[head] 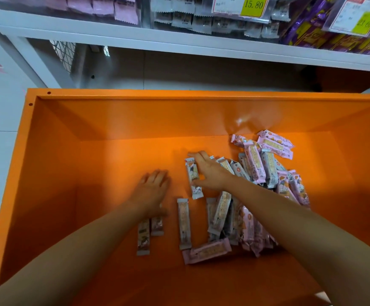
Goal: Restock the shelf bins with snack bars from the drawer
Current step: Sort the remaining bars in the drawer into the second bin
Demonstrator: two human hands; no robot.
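The snack bars (256,171) lie loose in the orange drawer (47,151), most heaped at the right, a few strays nearer the middle. The left hand (153,186) is spread flat and released on the drawer floor, with two bars (143,237) just under its wrist. The right hand (208,171) lies with straight fingers over a grey bar (193,184), thumb across it, holding nothing closed yet. The wrappers look slick, so a flat-fingered scoop could let bars slide away. The right forearm passes over the heap and could knock it about. Pink and grey kinds are mixed, so a hasty handful might reach the wrong one of the bins (145,14) at the far side.
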